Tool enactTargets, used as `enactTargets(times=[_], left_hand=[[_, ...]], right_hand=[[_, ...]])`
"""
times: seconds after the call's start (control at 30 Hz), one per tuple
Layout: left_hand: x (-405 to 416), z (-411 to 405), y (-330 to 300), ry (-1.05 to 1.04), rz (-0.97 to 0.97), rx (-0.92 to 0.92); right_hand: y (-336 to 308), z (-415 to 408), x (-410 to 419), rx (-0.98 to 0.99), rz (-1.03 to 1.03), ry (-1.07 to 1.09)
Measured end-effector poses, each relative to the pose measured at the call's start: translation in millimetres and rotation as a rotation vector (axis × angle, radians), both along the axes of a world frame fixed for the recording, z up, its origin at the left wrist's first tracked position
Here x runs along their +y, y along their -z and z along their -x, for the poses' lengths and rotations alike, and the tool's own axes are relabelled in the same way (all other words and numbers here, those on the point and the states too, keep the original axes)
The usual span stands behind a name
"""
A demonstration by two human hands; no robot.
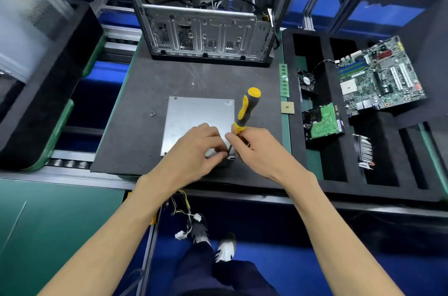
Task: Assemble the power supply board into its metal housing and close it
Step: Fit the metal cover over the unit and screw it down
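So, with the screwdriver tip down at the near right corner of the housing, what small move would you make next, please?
Probably seat the tip and turn: the right hand grips the screwdriver low, the left hand pinches at its tip on the closed metal housing.

PC case (208,29), mobo (378,77), HDD (323,122)

The housing (194,113) is bare sheet metal, dull grey and faintly scuffed — the screwdriver (247,107) handle looks like glossy yellow-and-black plastic — on a matt, scratched, perhaps rubbery mat (145,92).
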State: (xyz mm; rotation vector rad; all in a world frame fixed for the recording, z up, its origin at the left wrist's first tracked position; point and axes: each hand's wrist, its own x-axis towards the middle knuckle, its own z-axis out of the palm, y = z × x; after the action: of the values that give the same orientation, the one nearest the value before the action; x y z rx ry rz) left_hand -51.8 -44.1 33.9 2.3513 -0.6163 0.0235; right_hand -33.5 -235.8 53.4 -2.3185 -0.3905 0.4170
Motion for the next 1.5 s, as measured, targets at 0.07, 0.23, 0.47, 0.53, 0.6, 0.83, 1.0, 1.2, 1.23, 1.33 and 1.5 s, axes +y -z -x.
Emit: enactTargets(times=[0.07, 0.23, 0.47, 0.53, 0.6, 0.83, 1.0, 1.2, 1.23, 1.33, 1.5], left_hand=[[-1, 0, 1, -0.009, 0.004, -0.002], [-5, 2, 4, -0.035, 0.042, 0.003], [3, 0, -16, -0.107, 0.123, 0.191], [5, -1, -34, -0.199, 0.268, 0.174], [1, 0, -55, -0.222, 0.390, 0.114], [-13, 2, -100, -0.063, 0.169, -0.059], [-16, -2, -113, 0.072, 0.053, -0.004], [-22, -5, -128, 0.099, -0.095, 0.062], [-22, -7, -130, 0.082, -0.111, 0.041], [-22, -12, -133, -0.002, -0.135, -0.003], [-20, -6, -134, 0.003, -0.065, 0.041]], right_hand=[[-1, 0, 1, -0.035, 0.027, -0.033], [-5, 0, 1, -0.074, 0.093, -0.089], [-5, 0, 2, -0.132, 0.128, -0.140], [-7, -3, 6, -0.134, 0.137, -0.152], [-9, -5, 9, -0.130, 0.165, -0.171], [-7, -2, 6, -0.089, 0.111, -0.125], [-12, 0, 0, -0.112, 0.039, -0.135], [-15, -9, -6, -0.073, 0.072, -0.177], [-16, -11, -5, -0.059, 0.080, -0.194], [-19, -14, 1, -0.089, 0.146, -0.254], [-16, -19, 0, -0.068, 0.131, -0.228]])
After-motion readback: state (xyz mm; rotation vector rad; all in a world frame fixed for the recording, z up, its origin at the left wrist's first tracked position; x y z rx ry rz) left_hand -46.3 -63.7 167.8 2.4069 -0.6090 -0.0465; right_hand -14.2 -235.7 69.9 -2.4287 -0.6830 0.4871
